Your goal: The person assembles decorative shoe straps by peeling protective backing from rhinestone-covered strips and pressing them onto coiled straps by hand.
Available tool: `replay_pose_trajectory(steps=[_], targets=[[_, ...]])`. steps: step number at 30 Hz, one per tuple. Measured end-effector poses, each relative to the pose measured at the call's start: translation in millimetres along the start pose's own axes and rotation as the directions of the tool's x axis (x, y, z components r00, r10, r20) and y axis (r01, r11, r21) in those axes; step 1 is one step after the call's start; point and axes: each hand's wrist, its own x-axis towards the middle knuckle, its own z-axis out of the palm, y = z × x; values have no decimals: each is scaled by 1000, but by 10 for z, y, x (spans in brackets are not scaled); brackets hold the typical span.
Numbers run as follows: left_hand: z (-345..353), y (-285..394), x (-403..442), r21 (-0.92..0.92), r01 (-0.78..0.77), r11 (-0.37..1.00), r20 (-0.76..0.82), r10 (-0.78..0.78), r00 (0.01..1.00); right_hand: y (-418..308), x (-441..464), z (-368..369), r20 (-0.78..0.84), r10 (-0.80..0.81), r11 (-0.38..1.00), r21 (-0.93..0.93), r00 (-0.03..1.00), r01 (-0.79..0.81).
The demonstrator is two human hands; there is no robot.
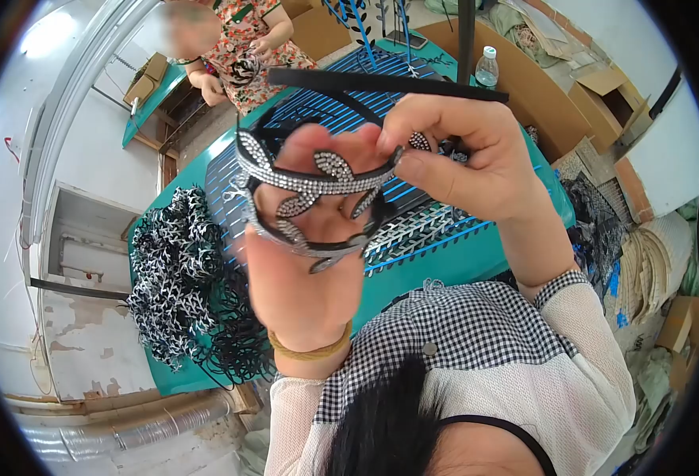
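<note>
Close to the camera, my left hand (306, 270) is raised, with a yellow band round its wrist. Loops of a black strip with rhinestone leaves (310, 184) pass around and in front of its fingers, which are partly hidden and blurred. At the right, my right hand (468, 159) pinches the strip's end between thumb and fingertips, close to the left fingertips. Below both hands is a green table (413, 282) bearing a rack of blue bars and more leaf-patterned strips (421, 234).
A heap of black-and-silver strips (173, 278) lies on the table's left part. A dark bar (389, 83) crosses above my hands. Beyond the table a person (246, 47) in a floral garment holds a dark bundle. A bottle (487, 67) and cardboard boxes (603, 103) are at the upper right.
</note>
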Motion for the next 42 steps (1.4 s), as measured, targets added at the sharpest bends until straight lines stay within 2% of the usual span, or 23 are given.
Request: replay_pose_trajectory(steps=[4,6,9,10,12,14,15,17,18,19,21,22,25,28,31,33,37,38,41,42], targets=[[6,-28,-2,247,-14,969,-133,48,990,1,-14,2,31,40,999,-10,999,-40],[8,-6,-3,158,-28,987,-179,57,982,36,-40,-2,44,57,997,47,997,-59],[-74,108,6,-117,-46,992,-161,27,987,-5,-70,100,-116,-35,996,81,993,45],[-41,132,24,-186,-90,978,-271,37,962,-14,-75,61,-56,-91,996,17,994,92],[-22,167,55,-309,-115,944,-271,28,962,-34,-105,70,-83,-154,955,-270,985,127],[-69,224,39,-367,-88,926,-236,-2,972,33,-112,111,-135,-245,895,-412,960,171],[-68,234,33,-392,-82,916,-227,-10,974,68,-115,131,-160,-290,857,-482,944,181],[-63,249,34,-443,-67,894,-205,-29,978,36,-164,131,-105,-273,855,-483,956,191],[-108,267,32,-431,-41,902,-161,-32,986,-86,-128,132,-95,-299,811,-549,950,201],[-125,279,31,-437,-51,898,-171,-27,985,-40,-172,173,-187,-314,871,-447,931,204],[-142,292,23,-451,-67,890,-190,-22,981,-251,-185,111,-77,-119,922,-379,990,82],[-119,306,20,-451,-61,890,-188,-27,982,-289,-171,60,-38,-90,906,-419,995,66],[-107,306,-12,-467,-18,884,-182,-76,980,-280,-89,-51,20,-159,895,-419,987,153],[-47,268,-8,-454,-71,888,-258,-54,965,-385,-84,-39,-16,-164,892,-429,986,141],[-170,274,-25,-469,43,882,-46,-73,996,-455,-96,-13,-30,-237,867,-458,971,197],[-134,293,-18,-422,90,902,-5,-102,995,-468,-112,5,-51,-271,852,-477,961,215],[-65,296,-36,-394,66,917,-48,-92,995,-461,-141,-16,-69,-224,873,-458,972,168],[-92,294,-36,-323,56,945,-39,-72,997,-459,-146,-11,-63,-217,874,-458,974,165],[-104,306,-10,-400,118,909,12,-124,992,-445,-172,4,-40,-222,887,-424,974,185],[-89,308,-11,-420,99,902,-25,-120,992,-451,-177,12,-13,-235,879,-431,972,207]])
